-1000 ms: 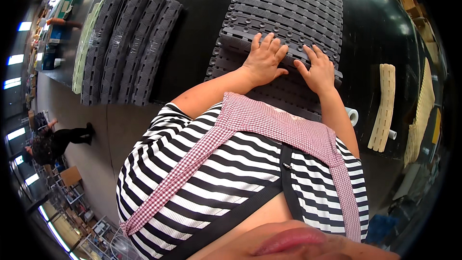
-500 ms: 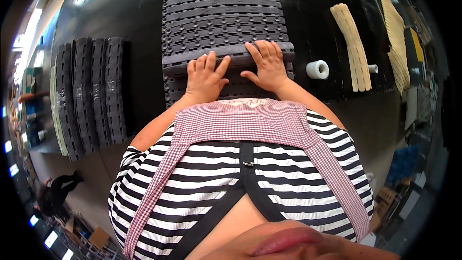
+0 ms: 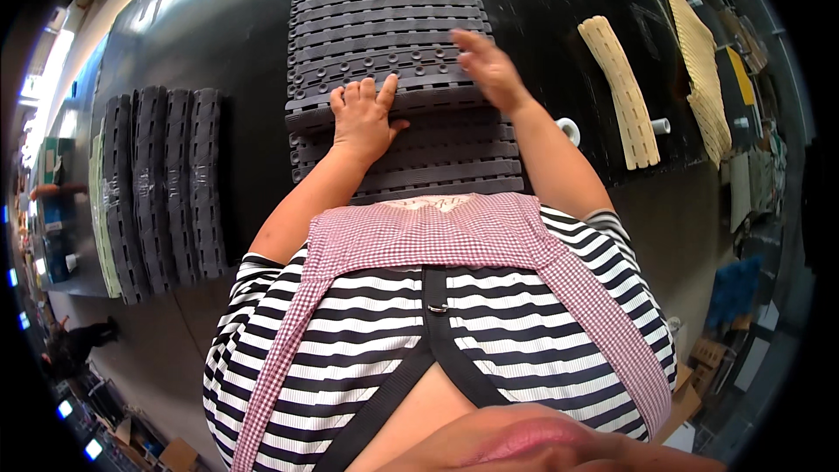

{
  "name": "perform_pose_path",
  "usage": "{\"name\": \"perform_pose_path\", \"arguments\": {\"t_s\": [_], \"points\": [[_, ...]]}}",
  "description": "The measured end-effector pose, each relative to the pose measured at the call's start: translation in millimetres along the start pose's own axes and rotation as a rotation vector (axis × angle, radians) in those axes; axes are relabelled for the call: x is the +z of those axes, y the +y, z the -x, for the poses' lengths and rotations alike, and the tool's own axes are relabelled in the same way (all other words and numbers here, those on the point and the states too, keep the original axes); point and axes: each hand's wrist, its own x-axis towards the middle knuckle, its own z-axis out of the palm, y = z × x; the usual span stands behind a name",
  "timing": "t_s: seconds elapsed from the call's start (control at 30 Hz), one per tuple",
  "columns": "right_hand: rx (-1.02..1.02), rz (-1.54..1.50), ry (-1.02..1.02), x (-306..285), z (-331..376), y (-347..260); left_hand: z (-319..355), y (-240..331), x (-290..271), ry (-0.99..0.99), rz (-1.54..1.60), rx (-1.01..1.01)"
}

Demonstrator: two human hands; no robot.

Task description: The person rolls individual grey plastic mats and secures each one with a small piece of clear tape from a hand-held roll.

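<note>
A long dark grey slatted mat [image 3: 384,13] runs away from me across the black table, its near part turned over into a fold [image 3: 308,115] with round studs showing just beyond it. My left hand [image 3: 364,122] lies on this fold, fingers stretched and spread, palm down. Above the mat's right edge, my right hand [image 3: 491,74] is lifted with its fingers extended and nothing seen in it; it is slightly blurred. Between the fold and my checked apron, more flat slats [image 3: 437,153] of the mat lie on the table.
Several dark grey slatted strips [image 3: 166,183] lie side by side at the left, a pale green strip [image 3: 103,210] beside them. To the right are a white roll [image 3: 568,131], partly behind my forearm, a beige slotted strip [image 3: 620,92], a small white tube [image 3: 661,127] and a ribbed cream piece [image 3: 699,79].
My right hand has left the fold and risen away from me, over the mat's right edge. My left hand stays on the fold, which sits slightly farther left in view.
</note>
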Motion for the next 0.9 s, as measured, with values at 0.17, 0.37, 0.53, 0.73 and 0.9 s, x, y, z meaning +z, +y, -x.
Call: {"name": "perform_pose_path", "arguments": {"t_s": [0.17,0.37,0.53,0.73,0.9], "points": [[0.217,0.463,0.269,-125.2,60.5,3.0,8.8,-2.6,10.0,0.063,0.006,-0.006],[0.660,0.649,-0.103,-154.6,118.4,-0.8,6.9,-3.8,11.4,0.056,0.020,0.007],[0.650,0.842,-0.035,-144.5,122.0,5.9,8.9,-4.2,11.8,0.061,0.022,0.036],[0.144,-0.454,0.081,-99.4,96.7,-19.1,20.8,-2.0,14.9,0.055,0.026,0.034],[0.167,-0.475,-0.234,2.2,19.3,-23.1,21.5,-3.4,15.1,0.053,0.049,0.044]]}}
